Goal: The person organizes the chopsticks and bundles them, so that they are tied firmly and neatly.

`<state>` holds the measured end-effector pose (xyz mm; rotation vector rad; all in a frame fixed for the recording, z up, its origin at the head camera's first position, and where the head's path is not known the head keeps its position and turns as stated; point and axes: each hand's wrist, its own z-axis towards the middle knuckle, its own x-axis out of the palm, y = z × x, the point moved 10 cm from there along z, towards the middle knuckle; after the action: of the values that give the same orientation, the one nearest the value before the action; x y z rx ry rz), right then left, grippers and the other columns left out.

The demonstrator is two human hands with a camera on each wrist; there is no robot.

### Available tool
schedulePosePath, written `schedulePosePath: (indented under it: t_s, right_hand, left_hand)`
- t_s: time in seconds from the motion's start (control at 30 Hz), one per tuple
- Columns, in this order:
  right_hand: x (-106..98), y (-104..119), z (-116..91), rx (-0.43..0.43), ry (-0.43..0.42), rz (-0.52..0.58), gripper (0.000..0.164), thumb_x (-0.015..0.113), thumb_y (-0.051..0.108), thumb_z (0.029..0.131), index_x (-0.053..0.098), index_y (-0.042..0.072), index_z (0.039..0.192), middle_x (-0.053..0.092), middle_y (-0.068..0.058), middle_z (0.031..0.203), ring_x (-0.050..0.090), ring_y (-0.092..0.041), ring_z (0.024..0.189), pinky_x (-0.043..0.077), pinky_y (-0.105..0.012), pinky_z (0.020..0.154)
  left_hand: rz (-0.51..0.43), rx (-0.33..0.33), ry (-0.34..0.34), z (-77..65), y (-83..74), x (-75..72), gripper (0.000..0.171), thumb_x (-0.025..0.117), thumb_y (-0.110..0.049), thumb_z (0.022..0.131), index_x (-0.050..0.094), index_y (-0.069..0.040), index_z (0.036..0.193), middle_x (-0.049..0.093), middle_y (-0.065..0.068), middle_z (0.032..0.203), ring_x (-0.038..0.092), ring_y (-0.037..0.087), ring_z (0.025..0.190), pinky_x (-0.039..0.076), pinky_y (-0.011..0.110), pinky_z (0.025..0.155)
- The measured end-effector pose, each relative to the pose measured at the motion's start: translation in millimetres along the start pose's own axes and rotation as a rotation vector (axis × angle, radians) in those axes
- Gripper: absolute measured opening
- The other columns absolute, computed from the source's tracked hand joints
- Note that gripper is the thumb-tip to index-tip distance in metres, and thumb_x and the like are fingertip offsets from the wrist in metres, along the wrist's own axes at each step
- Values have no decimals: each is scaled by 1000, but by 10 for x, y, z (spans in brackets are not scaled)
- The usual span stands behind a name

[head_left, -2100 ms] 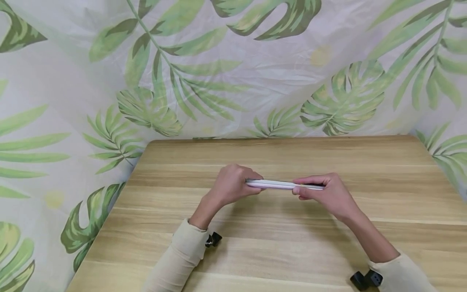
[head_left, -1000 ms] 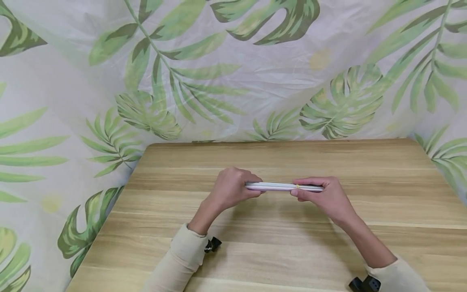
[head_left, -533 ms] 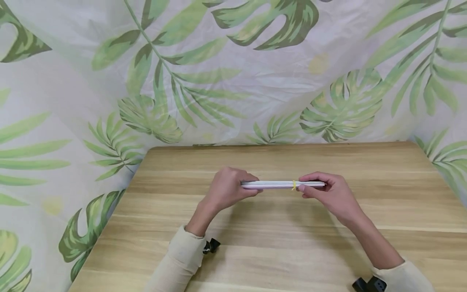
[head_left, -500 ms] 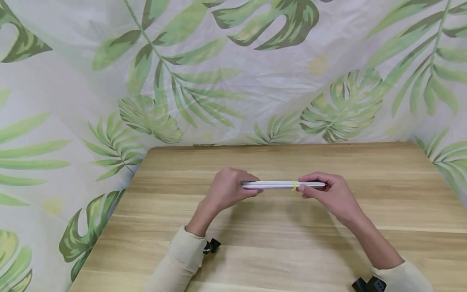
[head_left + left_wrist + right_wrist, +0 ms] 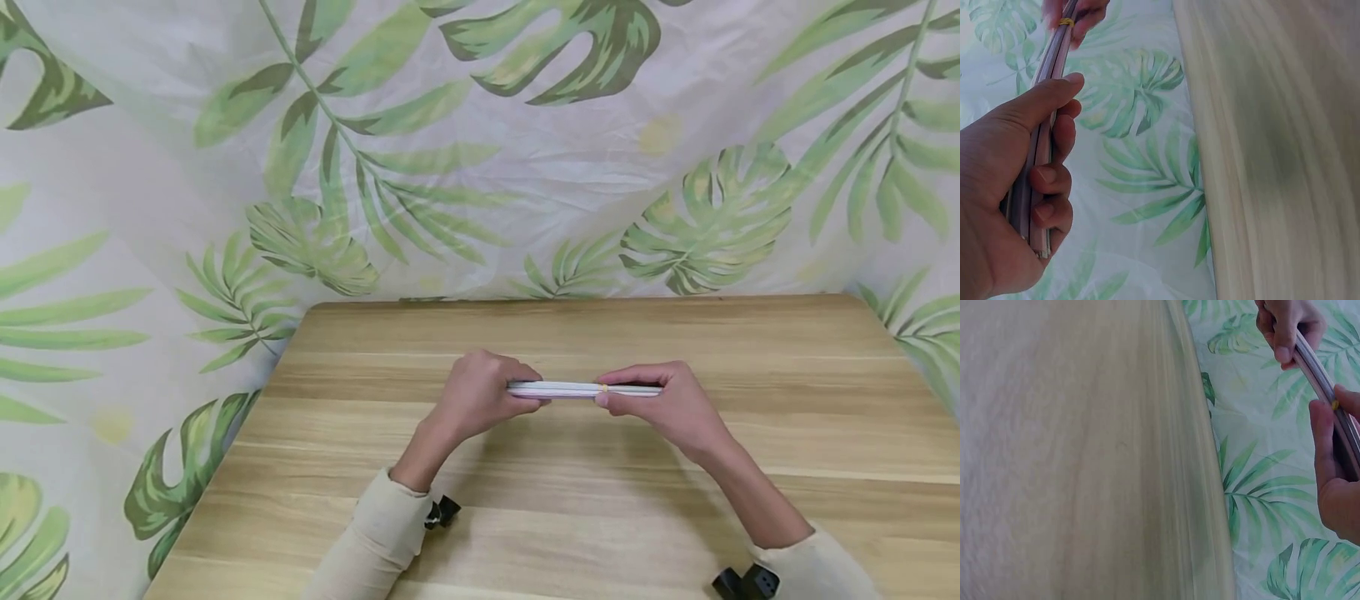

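A bundle of slim, pale silvery-lilac sticks (image 5: pixel 562 390) lies level between both hands, raised over the wooden table. A yellow rubber band (image 5: pixel 1067 22) is wound round it towards its right end. My left hand (image 5: pixel 480 393) grips the left end; in the left wrist view the thumb lies along the sticks and the fingers curl round them. With thumb and fingers, my right hand (image 5: pixel 671 404) pinches the bundle right at the band, which shows beside the fingertips in the right wrist view. The palm side of the right hand hides part of the right end.
The wooden table (image 5: pixel 585 508) spans the space below the hands. Behind and beside it hangs a leaf-patterned cloth (image 5: pixel 480 167). Small black wrist cameras (image 5: pixel 746 582) are worn near the cuffs of both pale sleeves (image 5: pixel 375 529).
Half a second ago the right fingertips were just right of the band; now they are on it, so the right hand has shifted left along the bundle. The left hand keeps its grip.
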<state>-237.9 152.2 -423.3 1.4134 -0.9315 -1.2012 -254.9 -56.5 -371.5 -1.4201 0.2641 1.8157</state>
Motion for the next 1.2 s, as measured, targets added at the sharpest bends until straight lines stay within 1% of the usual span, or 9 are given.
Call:
schedulePosePath:
  t_s: [0.17, 0.27, 0.4, 0.47, 0.6, 0.73, 0.83, 1.07, 1.2]
  right_hand:
    - [63, 0, 30, 4, 46, 6, 37, 88, 16, 90, 79, -2, 121, 83, -8, 106, 79, -18, 87, 62, -28, 81]
    - [22, 47, 30, -17, 44, -63, 37, 88, 18, 90, 80, 2, 123, 82, -12, 111, 77, -12, 87, 62, -28, 79]
    - [-110, 134, -2, -56, 0, -187, 33, 88, 24, 91, 82, 10, 121, 81, -11, 113, 73, -7, 86, 60, -26, 74]
    - [-166, 170, -23, -78, -21, -219, 29, 88, 23, 92, 82, 11, 118, 82, -10, 110, 74, -7, 85, 60, -25, 73]
    - [-214, 242, -54, -155, -58, -295, 20, 87, 20, 92, 84, 14, 110, 82, -6, 104, 73, -5, 82, 59, -25, 69]
    - [-168, 288, -63, -222, -73, -385, 17, 89, 21, 90, 85, 19, 106, 82, -3, 104, 72, -2, 84, 58, -23, 70]
    - [-112, 307, -69, -255, -69, -421, 17, 90, 21, 89, 85, 20, 106, 83, -1, 102, 73, -1, 85, 59, -21, 73]
    - [-7, 352, -100, -333, -91, -443, 19, 91, 11, 85, 85, 15, 103, 84, -1, 96, 74, 0, 80, 59, -21, 68]
    - [123, 374, -119, -361, -69, -496, 20, 90, 13, 87, 86, 15, 106, 84, -4, 99, 75, -1, 80, 59, -22, 66]
  left_hand:
    - [-1, -8, 10, 3, 6, 6, 15, 94, -32, 84, 86, -23, 94, 81, -11, 83, 54, -2, 59, 42, 19, 57]
    - [-10, -16, 8, 2, 23, -16, 14, 93, -32, 85, 86, -24, 93, 80, -11, 82, 53, -2, 59, 42, 19, 57]
    - [-6, -22, 0, 5, 43, -42, 14, 92, -33, 86, 86, -24, 94, 80, -11, 82, 52, -2, 59, 42, 19, 56]
    - [-4, -28, 1, 6, 55, -46, 14, 92, -33, 86, 86, -24, 94, 80, -11, 82, 52, -2, 59, 42, 18, 56]
    - [7, -41, 9, 8, 67, -43, 15, 92, -33, 86, 87, -24, 95, 80, -10, 83, 51, -2, 58, 41, 18, 55]
    - [20, -37, 21, 15, 46, -22, 15, 92, -34, 86, 87, -24, 96, 81, -11, 84, 53, -2, 58, 41, 19, 55]
    - [26, -35, 30, 21, 18, -9, 16, 92, -34, 86, 87, -23, 96, 82, -10, 85, 54, -2, 59, 43, 19, 55]
    - [69, -41, 27, 14, -30, 12, 16, 93, -35, 85, 87, -24, 95, 82, -11, 85, 52, -1, 57, 38, 18, 52]
    - [89, -19, 32, 9, -90, 47, 17, 93, -36, 84, 87, -24, 95, 82, -11, 86, 58, 1, 60, 42, 19, 53]
